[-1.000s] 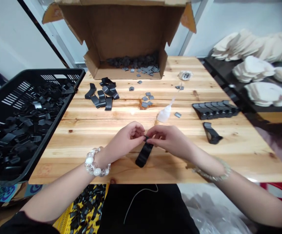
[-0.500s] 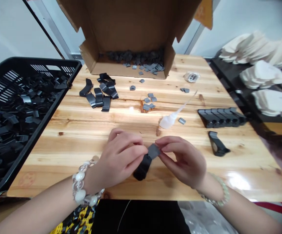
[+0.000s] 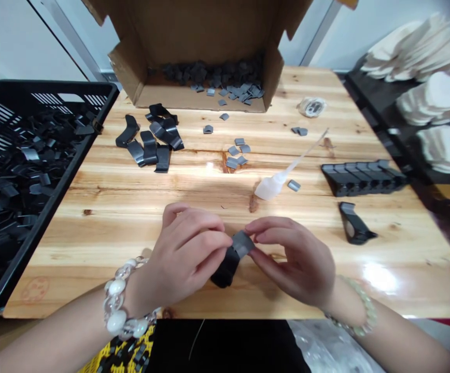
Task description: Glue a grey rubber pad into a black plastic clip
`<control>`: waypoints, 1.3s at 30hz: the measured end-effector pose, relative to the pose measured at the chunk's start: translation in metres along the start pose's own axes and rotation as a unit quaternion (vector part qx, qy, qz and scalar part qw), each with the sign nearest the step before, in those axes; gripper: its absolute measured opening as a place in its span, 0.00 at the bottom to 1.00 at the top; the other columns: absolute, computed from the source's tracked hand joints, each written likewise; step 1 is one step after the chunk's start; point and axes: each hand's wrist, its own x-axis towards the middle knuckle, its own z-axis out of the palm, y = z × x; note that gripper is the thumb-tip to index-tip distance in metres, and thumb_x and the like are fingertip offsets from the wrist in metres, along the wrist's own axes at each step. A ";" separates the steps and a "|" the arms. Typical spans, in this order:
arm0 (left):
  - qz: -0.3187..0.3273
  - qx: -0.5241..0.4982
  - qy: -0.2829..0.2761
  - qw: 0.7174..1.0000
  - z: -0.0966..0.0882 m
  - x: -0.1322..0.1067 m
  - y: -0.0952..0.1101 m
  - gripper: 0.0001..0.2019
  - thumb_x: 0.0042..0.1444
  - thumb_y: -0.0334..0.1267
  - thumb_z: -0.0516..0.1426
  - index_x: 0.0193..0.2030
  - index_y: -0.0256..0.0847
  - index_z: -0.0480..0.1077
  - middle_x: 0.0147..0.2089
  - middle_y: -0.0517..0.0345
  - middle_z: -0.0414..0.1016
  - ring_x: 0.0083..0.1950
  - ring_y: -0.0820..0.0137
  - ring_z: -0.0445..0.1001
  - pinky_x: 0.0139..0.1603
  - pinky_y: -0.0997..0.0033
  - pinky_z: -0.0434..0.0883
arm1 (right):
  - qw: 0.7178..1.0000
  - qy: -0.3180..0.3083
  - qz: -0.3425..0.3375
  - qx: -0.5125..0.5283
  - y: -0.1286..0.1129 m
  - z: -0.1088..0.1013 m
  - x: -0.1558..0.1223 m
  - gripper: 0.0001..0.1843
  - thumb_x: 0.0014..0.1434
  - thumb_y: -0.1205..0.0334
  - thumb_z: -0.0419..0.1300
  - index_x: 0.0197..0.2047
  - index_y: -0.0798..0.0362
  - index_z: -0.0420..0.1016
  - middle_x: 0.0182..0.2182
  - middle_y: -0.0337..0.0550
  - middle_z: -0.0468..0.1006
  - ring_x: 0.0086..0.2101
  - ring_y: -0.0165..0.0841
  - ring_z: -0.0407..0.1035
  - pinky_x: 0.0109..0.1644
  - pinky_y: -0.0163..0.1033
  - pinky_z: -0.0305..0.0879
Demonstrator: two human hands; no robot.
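Your left hand (image 3: 188, 254) fingers clamped round black clip (image 3: 225, 268), steadying it low over table (image 3: 112, 207) near front edge. Your right hand (image 3: 295, 259) fingertips pinched on grey pad (image 3: 242, 242), seated at clip's top end. Glue bottle (image 3: 273, 185) just beyond, within reach.

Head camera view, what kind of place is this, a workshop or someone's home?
Most likely a small hand-assembly workshop. A black crate brims with identical black plastic clips, a cardboard box holds small grey pads, and a row of finished pieces sits on the wooden table.
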 end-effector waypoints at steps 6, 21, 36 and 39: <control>-0.010 0.010 -0.027 1.000 0.004 0.002 0.002 0.07 0.57 0.27 0.57 0.39 0.43 0.66 0.41 0.60 0.72 0.43 0.72 0.70 0.51 0.61 0.59 | 0.998 -0.016 -0.027 -0.059 0.002 -0.002 0.003 0.10 0.57 0.74 0.60 0.42 0.53 0.72 0.38 0.45 0.74 0.39 0.29 0.70 0.42 0.34 0.70; -0.162 0.007 -0.300 0.940 0.012 -0.001 0.002 0.27 0.51 0.67 0.54 0.29 0.41 0.62 0.35 0.59 0.65 0.41 0.62 0.63 0.48 0.59 0.56 | 0.920 -0.198 0.334 0.049 0.017 -0.007 0.013 0.04 0.55 0.68 0.61 0.34 0.52 0.78 0.30 0.38 0.79 0.29 0.26 0.70 0.32 0.32 0.65; -0.124 0.028 -0.349 0.928 0.014 -0.005 0.007 0.22 0.56 0.60 0.54 0.30 0.41 0.64 0.34 0.59 0.66 0.40 0.63 0.64 0.48 0.59 0.57 | 0.887 -0.208 0.409 0.050 0.020 0.004 0.014 0.05 0.53 0.62 0.65 0.28 0.53 0.77 0.22 0.37 0.76 0.24 0.26 0.67 0.27 0.32 0.60; -0.121 0.027 -0.340 0.932 0.014 -0.005 0.008 0.21 0.56 0.59 0.55 0.30 0.41 0.64 0.34 0.59 0.66 0.40 0.64 0.65 0.47 0.59 0.58 | 0.892 -0.209 0.399 0.034 0.019 0.005 0.014 0.05 0.52 0.62 0.65 0.27 0.53 0.77 0.22 0.37 0.76 0.25 0.26 0.68 0.28 0.32 0.61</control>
